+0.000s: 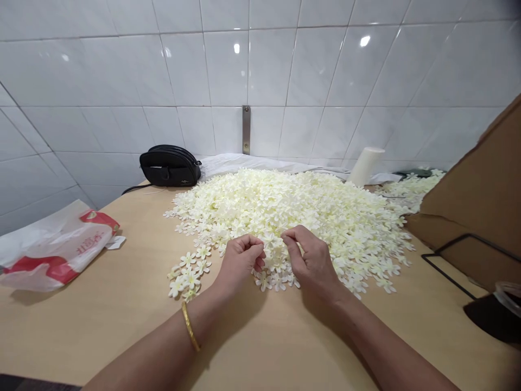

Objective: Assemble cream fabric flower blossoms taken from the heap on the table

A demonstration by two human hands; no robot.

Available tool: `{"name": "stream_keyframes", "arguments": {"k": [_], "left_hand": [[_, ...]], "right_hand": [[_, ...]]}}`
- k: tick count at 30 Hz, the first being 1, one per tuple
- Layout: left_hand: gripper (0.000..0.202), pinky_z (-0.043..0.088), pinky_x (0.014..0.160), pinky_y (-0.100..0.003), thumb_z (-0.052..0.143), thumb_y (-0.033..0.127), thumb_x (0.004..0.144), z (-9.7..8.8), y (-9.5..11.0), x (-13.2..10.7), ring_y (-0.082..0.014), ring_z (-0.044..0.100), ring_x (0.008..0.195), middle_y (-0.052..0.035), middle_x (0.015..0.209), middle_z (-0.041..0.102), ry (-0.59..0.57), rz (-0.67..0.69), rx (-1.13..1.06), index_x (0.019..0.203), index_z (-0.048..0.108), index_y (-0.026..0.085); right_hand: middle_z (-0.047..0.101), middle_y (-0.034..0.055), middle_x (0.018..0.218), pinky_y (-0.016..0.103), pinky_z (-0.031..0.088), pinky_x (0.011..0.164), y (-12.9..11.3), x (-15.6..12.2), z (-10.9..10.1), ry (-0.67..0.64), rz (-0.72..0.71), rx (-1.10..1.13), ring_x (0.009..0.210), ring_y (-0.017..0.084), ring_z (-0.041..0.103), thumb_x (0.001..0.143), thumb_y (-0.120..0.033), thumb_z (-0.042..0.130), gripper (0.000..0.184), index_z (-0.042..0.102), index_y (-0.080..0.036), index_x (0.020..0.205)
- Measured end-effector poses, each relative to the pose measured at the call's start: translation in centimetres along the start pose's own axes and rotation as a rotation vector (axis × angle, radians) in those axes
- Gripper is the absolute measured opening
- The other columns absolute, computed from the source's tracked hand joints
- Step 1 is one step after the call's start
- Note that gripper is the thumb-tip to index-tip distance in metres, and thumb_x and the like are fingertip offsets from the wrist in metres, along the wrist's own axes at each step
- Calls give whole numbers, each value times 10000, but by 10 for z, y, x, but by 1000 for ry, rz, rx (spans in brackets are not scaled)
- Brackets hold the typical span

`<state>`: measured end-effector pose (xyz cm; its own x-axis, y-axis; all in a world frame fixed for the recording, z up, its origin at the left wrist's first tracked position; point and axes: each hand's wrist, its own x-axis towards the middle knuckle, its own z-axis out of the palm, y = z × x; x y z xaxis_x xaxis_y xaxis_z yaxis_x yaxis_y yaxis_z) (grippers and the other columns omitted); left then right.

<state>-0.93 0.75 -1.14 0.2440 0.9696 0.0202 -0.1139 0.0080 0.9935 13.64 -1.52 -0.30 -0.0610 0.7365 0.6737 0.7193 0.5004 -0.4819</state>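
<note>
A large heap of pale cream-yellow artificial flowers [280,201] covers the middle of the table. At its front edge my left hand [243,255], with a gold bangle [190,326] on the wrist, is closed with fingertips pinched together. Just to the right, my right hand [311,258] also pinches, thumb against the index finger. Whatever lies between the fingertips of either hand is too small to make out. A small cluster of loose flowers [189,276] lies on the table left of my left hand.
A black pouch [170,165] stands at the back left against the tiled wall. A white and red plastic bag [61,247] lies at left. A whitish cone [365,166] leans behind the heap. Brown cardboard [472,201] and a black wire frame [451,271] occupy the right side.
</note>
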Motion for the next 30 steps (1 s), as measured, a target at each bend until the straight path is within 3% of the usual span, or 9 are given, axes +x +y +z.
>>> {"name": "stream_keyframes", "arguments": {"k": [5, 10, 16, 20, 25, 30], "left_hand": [[57, 359, 459, -206, 525, 169, 633, 8, 5, -5, -70, 435, 433, 24, 484, 485, -23, -14, -12, 587, 518, 138], [94, 376, 481, -213, 525, 204, 651, 13, 10, -9, -74, 446, 451, 15, 503, 497, -86, 2, 13, 592, 522, 132], [65, 269, 402, -176, 541, 191, 616, 7, 15, 6, -43, 369, 402, 15, 502, 508, -26, 13, 94, 594, 521, 133], [63, 205, 372, -174, 551, 188, 580, 1, 17, 22, -32, 311, 350, 18, 431, 485, 7, -110, 222, 566, 528, 131], [49, 166, 348, -184, 555, 154, 531, -2, 14, 37, -35, 284, 311, 17, 373, 464, 38, -124, 323, 492, 533, 133], [22, 176, 342, -183, 553, 133, 516, -4, 10, 43, -46, 296, 310, 17, 354, 468, 81, -73, 379, 502, 538, 141]], "right_hand": [[543, 74, 820, 294, 392, 709, -1, -3, 0, -77, -180, -14, 785, 174, 492, 783, -161, 430, 139, 537, -150, 872], [548, 55, 745, 276, 397, 655, 2, -3, 1, -137, -141, 0, 692, 152, 493, 805, -135, 389, 177, 562, -164, 829], [554, 49, 728, 285, 363, 669, 12, 0, -6, 69, -112, -153, 706, 159, 479, 800, -123, 406, 159, 560, -161, 811], [552, 54, 726, 316, 321, 690, 20, 3, -9, 151, -227, -413, 732, 176, 457, 755, -71, 426, 188, 577, -170, 806], [546, 65, 746, 325, 291, 685, 25, 7, 0, 21, -366, -580, 749, 186, 422, 715, -42, 437, 200, 584, -173, 753], [537, 60, 776, 319, 292, 698, 27, 4, 7, -109, -328, -443, 790, 182, 415, 776, -162, 454, 128, 572, -168, 727]]}}
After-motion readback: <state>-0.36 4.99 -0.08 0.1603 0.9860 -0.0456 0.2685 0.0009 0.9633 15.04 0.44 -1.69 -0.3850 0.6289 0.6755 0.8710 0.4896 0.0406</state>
